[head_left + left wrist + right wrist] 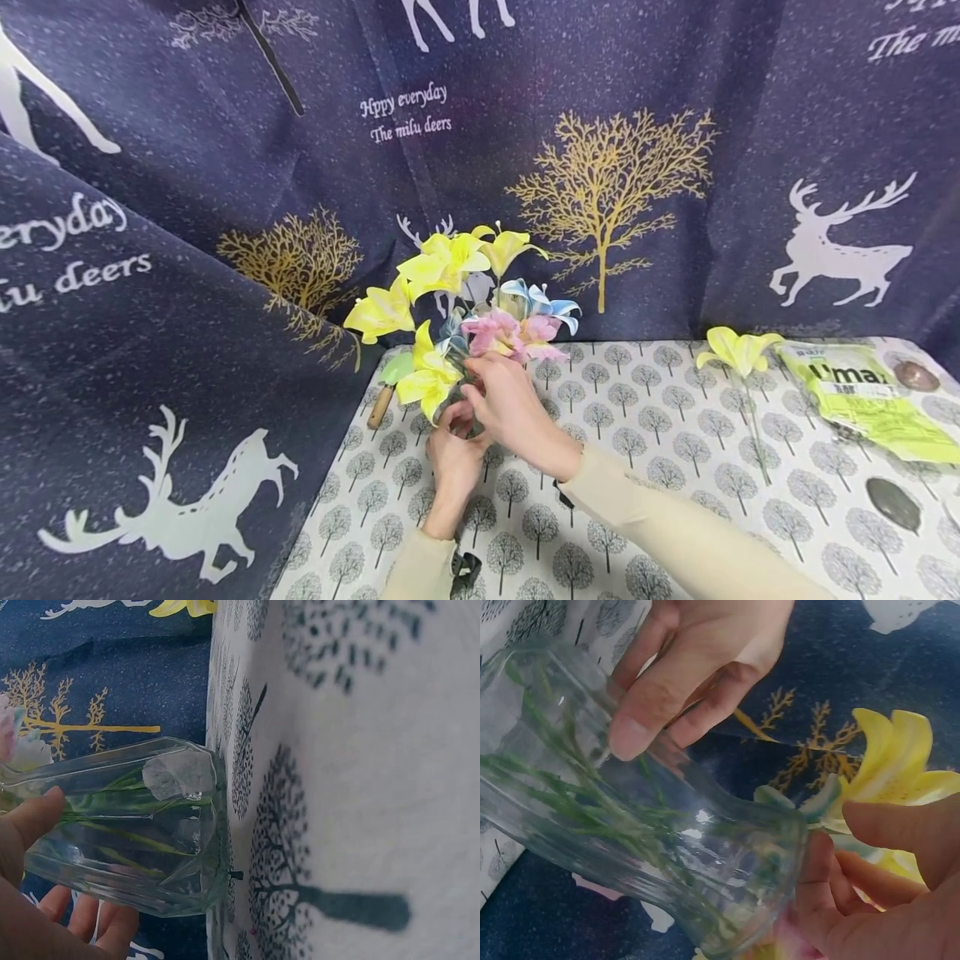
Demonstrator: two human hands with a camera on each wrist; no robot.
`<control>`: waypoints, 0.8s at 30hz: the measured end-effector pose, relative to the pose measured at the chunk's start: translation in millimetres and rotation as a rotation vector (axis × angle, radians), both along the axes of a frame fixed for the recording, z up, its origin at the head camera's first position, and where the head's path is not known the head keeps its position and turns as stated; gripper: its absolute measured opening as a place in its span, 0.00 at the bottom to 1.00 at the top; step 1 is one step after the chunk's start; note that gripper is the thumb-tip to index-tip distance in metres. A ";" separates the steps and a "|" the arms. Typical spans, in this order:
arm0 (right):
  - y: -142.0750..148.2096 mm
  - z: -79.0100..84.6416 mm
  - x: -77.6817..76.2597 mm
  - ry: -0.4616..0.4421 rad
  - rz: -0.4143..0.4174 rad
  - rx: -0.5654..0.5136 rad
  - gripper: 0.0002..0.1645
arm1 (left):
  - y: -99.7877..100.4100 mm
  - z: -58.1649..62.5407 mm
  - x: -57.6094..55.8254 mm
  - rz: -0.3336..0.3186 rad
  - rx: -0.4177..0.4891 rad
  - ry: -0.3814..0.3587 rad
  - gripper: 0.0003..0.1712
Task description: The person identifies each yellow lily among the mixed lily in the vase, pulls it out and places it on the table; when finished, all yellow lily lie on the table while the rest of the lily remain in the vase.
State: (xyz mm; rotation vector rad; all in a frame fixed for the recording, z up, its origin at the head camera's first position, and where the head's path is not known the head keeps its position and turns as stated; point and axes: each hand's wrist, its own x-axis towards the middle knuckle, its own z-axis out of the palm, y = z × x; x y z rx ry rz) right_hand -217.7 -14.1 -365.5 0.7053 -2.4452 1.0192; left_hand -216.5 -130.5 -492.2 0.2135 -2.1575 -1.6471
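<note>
A clear glass vase [150, 877] stands on the tree-print cloth, with green stems [592, 780] inside it. My left hand [456, 458] holds the vase's side, thumb on one face and fingers round the other. Above the rim spread yellow lilies [378, 310], pink lilies [493, 332] and blue-white lilies [551, 302]. At the vase mouth is my right hand [513, 408], its thumb and bent fingers around a thin stem by the rim. Whether they pinch that stem cannot be told. In the head view my hands largely hide the vase.
Left of the flowers lies a small trowel with a wooden handle [380, 406]. To the right are a loose yellow lily [738, 350], a lime-green bag [862, 404], a dark stone [892, 504] and a brown stone [917, 375]. A dark blue deer-print curtain [637, 67] hangs behind.
</note>
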 end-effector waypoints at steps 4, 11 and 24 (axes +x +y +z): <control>-1.5 -0.2 -5.1 -0.003 -0.004 0.045 0.14 | 1.1 1.3 -0.6 0.000 0.002 -0.004 0.28; -2.6 0.4 -7.8 -0.025 -0.009 0.061 0.07 | 3.0 3.0 0.1 0.014 -0.005 -0.012 0.28; -3.2 -11.8 -12.4 -0.027 -0.030 -0.002 0.06 | 1.4 -2.0 -0.4 -0.013 0.035 0.028 0.28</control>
